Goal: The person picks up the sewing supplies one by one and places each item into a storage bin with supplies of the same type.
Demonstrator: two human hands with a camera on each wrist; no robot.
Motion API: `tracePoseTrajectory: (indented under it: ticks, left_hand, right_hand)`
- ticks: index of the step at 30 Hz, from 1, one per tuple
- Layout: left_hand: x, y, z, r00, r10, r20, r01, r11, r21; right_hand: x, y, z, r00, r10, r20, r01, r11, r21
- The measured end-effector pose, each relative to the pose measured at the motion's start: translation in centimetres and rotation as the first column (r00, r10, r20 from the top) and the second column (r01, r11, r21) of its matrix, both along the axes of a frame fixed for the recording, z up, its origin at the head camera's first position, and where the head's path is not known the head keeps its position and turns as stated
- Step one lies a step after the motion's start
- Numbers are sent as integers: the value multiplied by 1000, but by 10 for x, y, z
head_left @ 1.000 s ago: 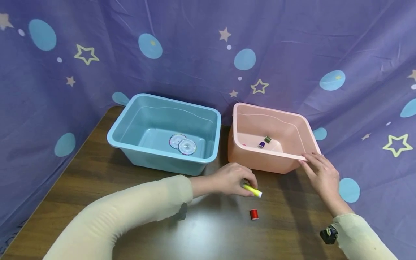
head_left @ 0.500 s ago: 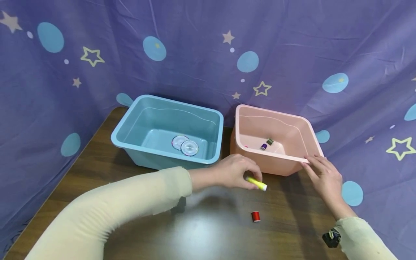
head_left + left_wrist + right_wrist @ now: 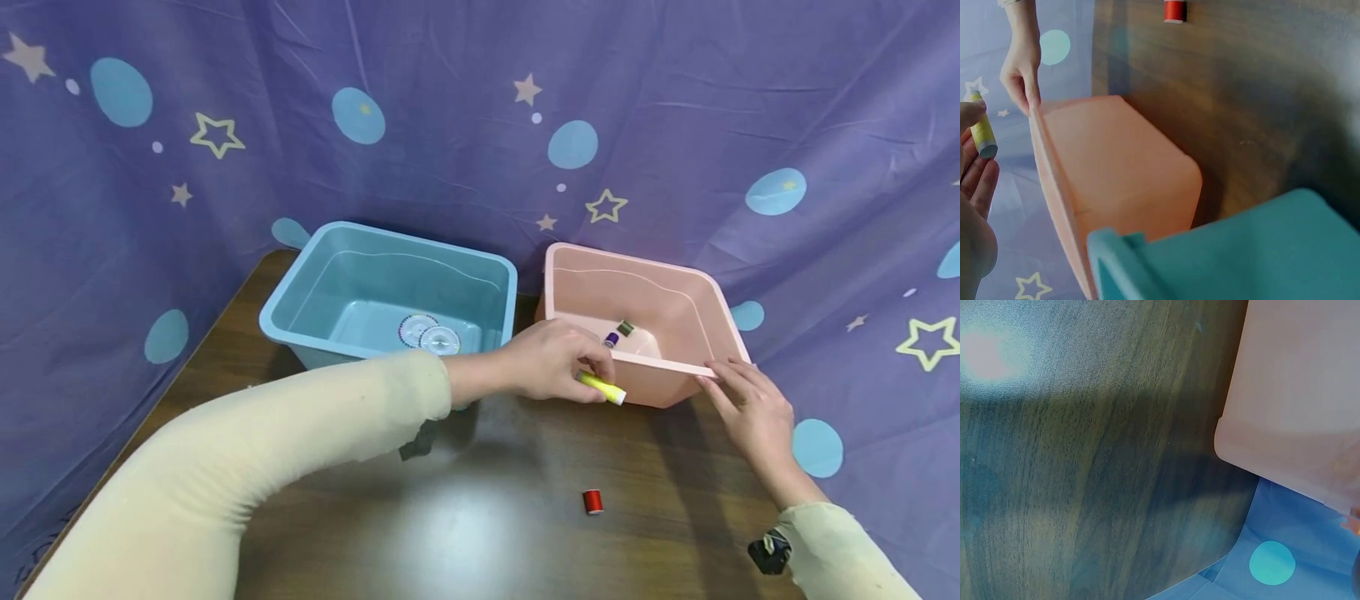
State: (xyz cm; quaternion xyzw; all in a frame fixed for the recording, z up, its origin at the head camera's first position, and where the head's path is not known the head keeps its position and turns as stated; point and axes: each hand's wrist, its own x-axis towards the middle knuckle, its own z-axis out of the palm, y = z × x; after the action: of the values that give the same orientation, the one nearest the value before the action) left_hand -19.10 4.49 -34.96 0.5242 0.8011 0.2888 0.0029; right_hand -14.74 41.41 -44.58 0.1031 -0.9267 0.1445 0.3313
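My left hand (image 3: 555,360) pinches a slim yellow cylinder with pale ends (image 3: 602,388), raised in front of the pink bin's near wall. In the left wrist view, thumb and fingers close round the yellow cylinder (image 3: 984,132). The right hand (image 3: 752,406) holds the near right corner of the pink bin (image 3: 667,364) by its rim. Inside that bin lie a purple thread spool (image 3: 611,340) and a green thread spool (image 3: 626,328). A red thread spool (image 3: 593,502) rests on the table, nearer the body. The right wrist view shows mostly table and bin wall.
A blue bin (image 3: 300,335) stands left of the pink one, with two round pin wheels (image 3: 439,340) on its floor. The left forearm crosses before it. A purple patterned curtain (image 3: 450,125) hangs behind the wooden table (image 3: 360,533).
My left hand has lifted the yellow cylinder up and toward the pink bin, now overlapping its front rim. The right hand keeps its hold on the rim. The camera view has shifted slightly.
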Motion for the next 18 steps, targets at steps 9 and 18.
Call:
tracePoseTrajectory:
  ticks: [9,18]
  left_hand:
    - [-20,7,21,999,9,-46,-9,1000,-13]
    - [-43,21,31,998,42,-38,-44,998,-39]
  right_hand:
    - [1,0,2,1000,13,-9,-13,1000,1]
    - [0,2,1,1000,10,-1,-10,1000,7]
